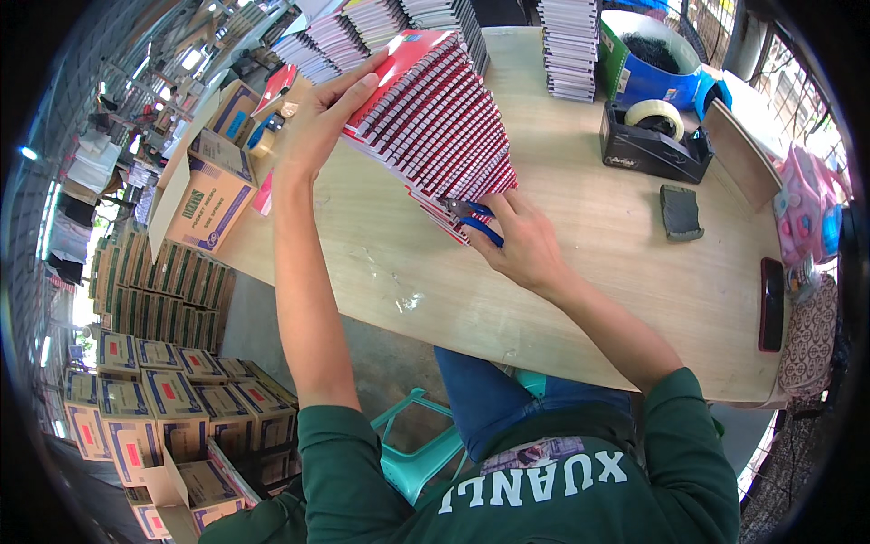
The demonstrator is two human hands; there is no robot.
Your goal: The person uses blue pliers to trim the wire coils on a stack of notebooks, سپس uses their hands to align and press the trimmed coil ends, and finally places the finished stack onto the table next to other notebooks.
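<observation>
A tall stack of red wire-bound notebooks [435, 122] stands on the table in front of me, its white spiral bindings turned towards me. My left hand [337, 107] grips the upper left end, fingers over the red top cover. In my right hand [530, 243] is a pair of wire cutters [478, 219] with blue handles. Their dark jaws touch or nearly touch the bindings low on the stack; the exact contact is too small to tell. My right fingertips rest against the notebooks' lower right edge.
An open cardboard box [213, 195] is at the table's left edge. On the right are a tape dispenser [657, 145], a dark block [681, 213] and a phone [771, 304]. More notebook stacks [569, 45] and a blue tub [654, 59] line the back. Cartons [177, 403] are piled at lower left.
</observation>
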